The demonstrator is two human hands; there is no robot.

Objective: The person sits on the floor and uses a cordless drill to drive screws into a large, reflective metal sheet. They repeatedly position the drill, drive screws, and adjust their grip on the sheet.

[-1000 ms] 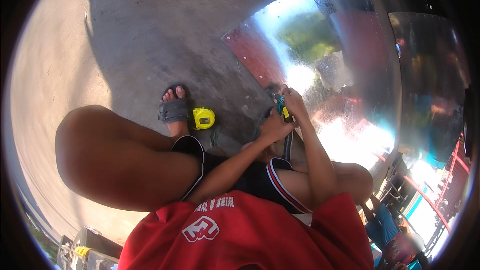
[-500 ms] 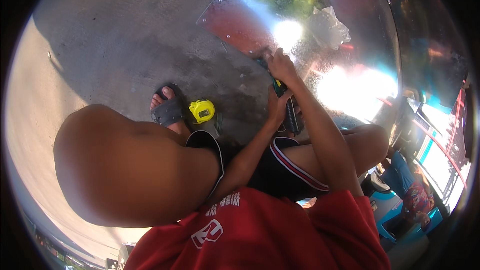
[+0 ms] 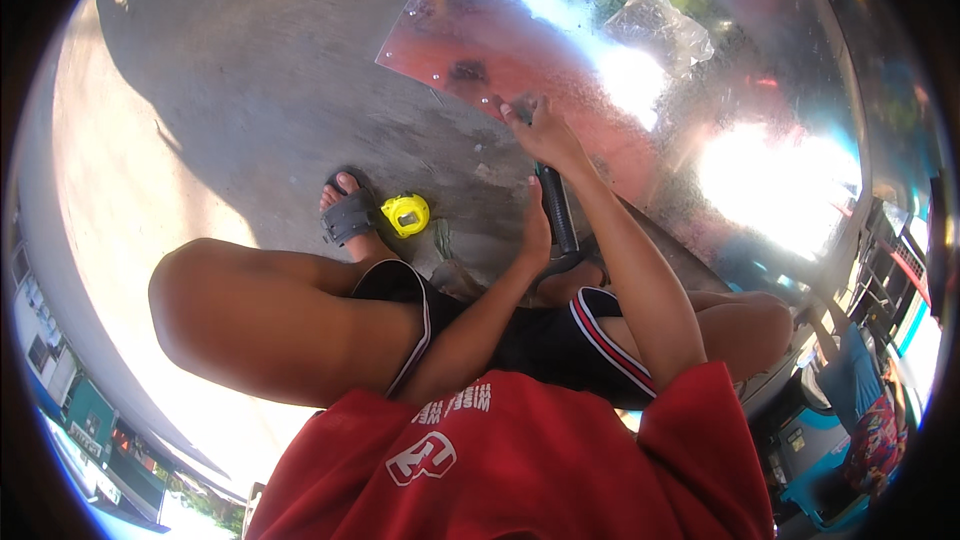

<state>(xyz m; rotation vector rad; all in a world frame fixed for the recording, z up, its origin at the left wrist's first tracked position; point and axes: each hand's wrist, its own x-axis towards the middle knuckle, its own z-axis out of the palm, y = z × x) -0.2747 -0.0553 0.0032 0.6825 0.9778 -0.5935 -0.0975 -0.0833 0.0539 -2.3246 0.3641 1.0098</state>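
A hand riveter with a long black handle (image 3: 560, 212) slants between my arms, its head at the edge of a shiny metal sheet (image 3: 590, 135). My right hand (image 3: 548, 136) is closed around the riveter's head at the sheet's near edge. Dark green shows between its thumb and fingers. Beside the black handle, my left hand (image 3: 535, 228) is upright with its fingers stretched and not wrapped round the grip. Several small round rivets (image 3: 436, 76) dot the sheet's edge, left of my right hand.
On the concrete floor (image 3: 290, 90) a yellow tape measure (image 3: 405, 215) lies beside my sandalled foot (image 3: 350, 215). A crumpled clear plastic bag (image 3: 660, 30) rests on the sheet. Strong glare covers parts of the metal. At the lower right stands a blue-and-grey container (image 3: 810, 440).
My left hand has loosened from around the riveter's handle and its fingers are now straight. The right hand stays at the sheet's edge. The whole view has shifted slightly.
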